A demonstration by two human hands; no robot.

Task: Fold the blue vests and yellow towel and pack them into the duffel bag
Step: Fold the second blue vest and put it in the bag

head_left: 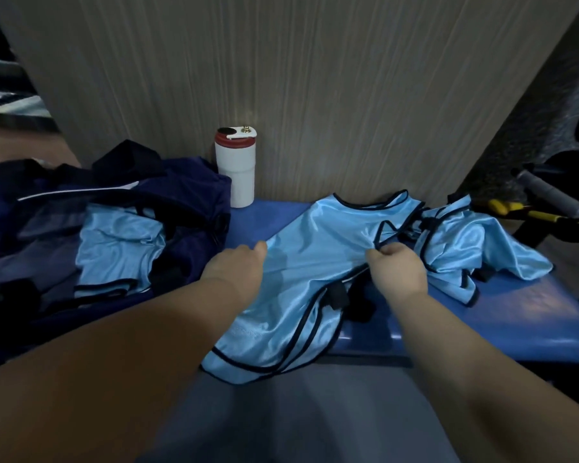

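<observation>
Vest (308,248): glossy light-blue fabric, dark trim; long axis from near-left hem to far-right neckline. Left hand (238,269) pinches its side edge; right hand (398,269) pinches armhole trim.

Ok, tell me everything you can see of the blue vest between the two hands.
The vest is light blue, of shiny satin-like cloth with dark piping round neck, armholes and hem. It lies spread but wrinkled on the blue bench, neck toward the wall, hem hanging over the near edge. The left hand pinches its left edge; the right hand grips the piping of an armhole. A second crumpled vest lies against its right side.
</observation>
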